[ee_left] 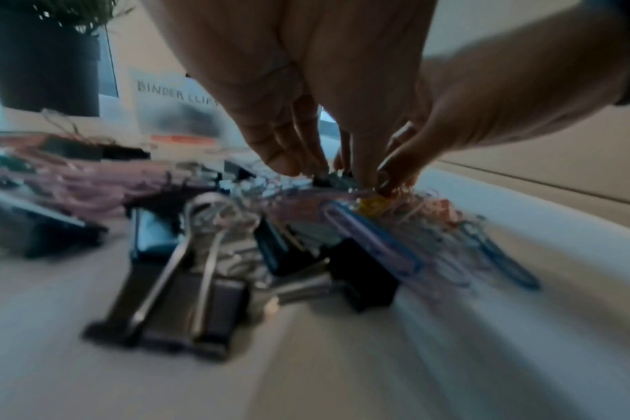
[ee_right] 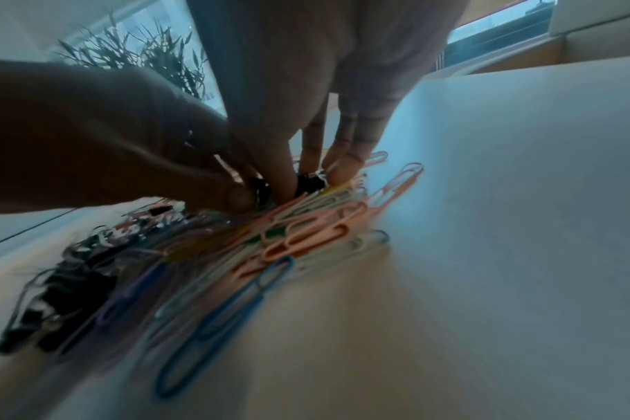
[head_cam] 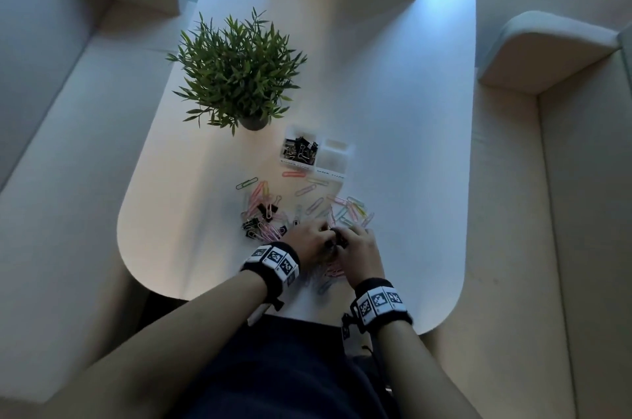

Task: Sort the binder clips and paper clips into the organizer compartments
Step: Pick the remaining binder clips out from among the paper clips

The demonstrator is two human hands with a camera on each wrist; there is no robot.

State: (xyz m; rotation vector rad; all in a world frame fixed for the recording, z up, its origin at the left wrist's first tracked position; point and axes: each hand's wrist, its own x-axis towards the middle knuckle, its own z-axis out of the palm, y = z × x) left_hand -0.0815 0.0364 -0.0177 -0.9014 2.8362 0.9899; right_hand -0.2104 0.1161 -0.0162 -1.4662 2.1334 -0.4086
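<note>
Both hands meet over a heap of coloured paper clips (head_cam: 345, 210) and black binder clips (head_cam: 254, 225) at the table's near end. My left hand (head_cam: 323, 236) pinches a small black binder clip (ee_left: 322, 181) with thumb and fingertips. My right hand (head_cam: 347, 240) comes in from the right, and its fingers curl round another black binder clip (ee_right: 310, 182). The clear organizer (head_cam: 316, 158) stands beyond the heap. Its left compartment (head_cam: 300, 149), labelled binder clips, holds several black binder clips. Its right compartment (head_cam: 333, 155) looks empty.
A potted green plant (head_cam: 236, 73) stands left of and behind the organizer. The white table (head_cam: 410, 145) has a rounded near edge. Larger binder clips (ee_left: 184, 287) lie close under my left wrist. Beige seating surrounds the table.
</note>
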